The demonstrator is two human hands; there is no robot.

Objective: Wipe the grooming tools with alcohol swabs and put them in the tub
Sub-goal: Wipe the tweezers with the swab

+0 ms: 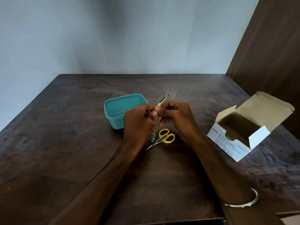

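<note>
Presently both hands raised mid-desk, left hand [139, 122] and right hand [176, 116] each pinching a metal nail file [162, 101], teal tub [113, 111] just behind, yellow scissors [165, 137] and nail clipper [153, 138] beneath, open swab box [235, 143] near right edge.

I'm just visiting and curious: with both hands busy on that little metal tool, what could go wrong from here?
1. The metal tool is pinched between the left hand and right hand above the table, not over the tub; a slip could drop it there.
2. The scissors lie right below the wrists with the tips bare; a lowered hand might catch them.
</note>
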